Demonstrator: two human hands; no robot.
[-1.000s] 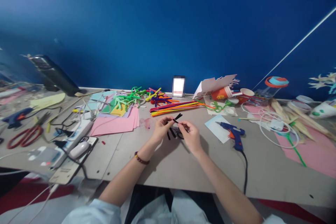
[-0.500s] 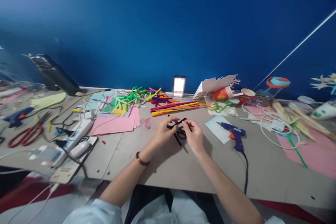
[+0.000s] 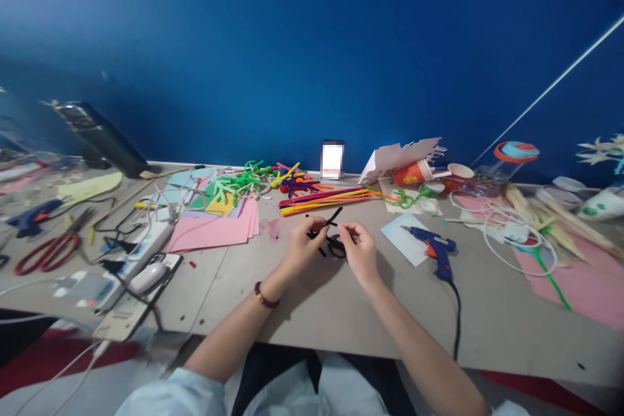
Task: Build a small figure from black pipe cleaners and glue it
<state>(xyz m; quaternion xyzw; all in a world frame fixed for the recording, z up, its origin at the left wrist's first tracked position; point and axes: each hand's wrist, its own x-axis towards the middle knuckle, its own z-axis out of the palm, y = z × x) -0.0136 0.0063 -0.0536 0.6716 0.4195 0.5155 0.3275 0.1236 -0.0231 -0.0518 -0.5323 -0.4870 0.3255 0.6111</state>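
Black pipe cleaners (image 3: 333, 216), bent into a loose shape, are pinched in my left hand (image 3: 305, 242) above the middle of the desk. One end sticks up past the fingertips and other ends poke out below. Just to the right, my right hand (image 3: 359, 248) has its thumb and fingers closed together at the edge of the black shape; whether it grips any of it is too small to tell. A round black loop (image 3: 336, 247) shows between the two hands, partly hidden by the fingers.
Behind the hands lie straight coloured pipe cleaners (image 3: 325, 200) and a green tangle (image 3: 244, 181). A blue glue gun (image 3: 439, 250) rests on light blue paper at right. Pink paper (image 3: 209, 232), red-handled scissors (image 3: 51, 252) and a power strip (image 3: 136, 260) are at left.
The black pipe cleaners have turned in my left hand, and one end now points up and right. The lower strand has shifted left. Both hands have stayed nearly in place.
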